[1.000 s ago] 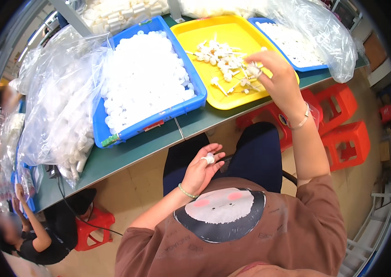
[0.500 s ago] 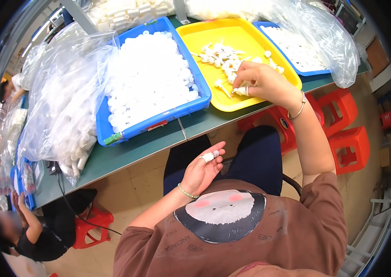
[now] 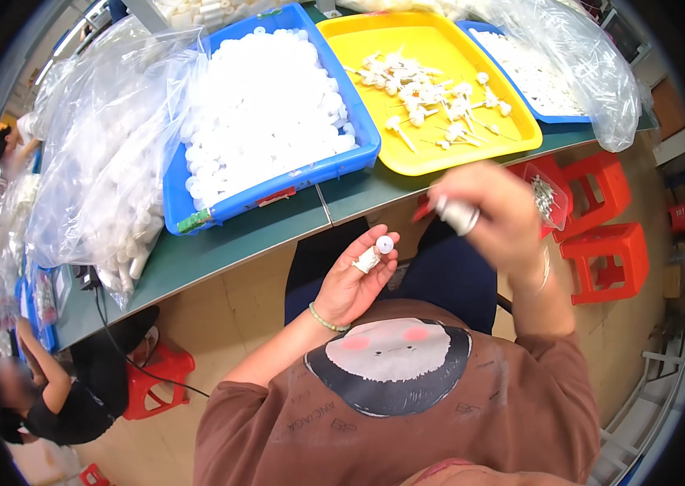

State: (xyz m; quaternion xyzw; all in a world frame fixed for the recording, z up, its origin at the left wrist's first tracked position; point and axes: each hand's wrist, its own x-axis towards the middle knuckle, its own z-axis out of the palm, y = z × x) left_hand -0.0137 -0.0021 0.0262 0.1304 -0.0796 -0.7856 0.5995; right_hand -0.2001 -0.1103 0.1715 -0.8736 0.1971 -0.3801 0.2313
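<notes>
Two hands hover below the table (image 3: 278, 235): left hand (image 3: 356, 279) pinches a small white cap (image 3: 376, 252), right hand (image 3: 492, 215) grips a blurred white part (image 3: 458, 215).

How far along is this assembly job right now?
Done: hard to tell. In hand: left hand pinches a small white cap piece; right hand carries a blurred small part from the yellow tray. Left: the blue tray is heaped with white caps.
</notes>
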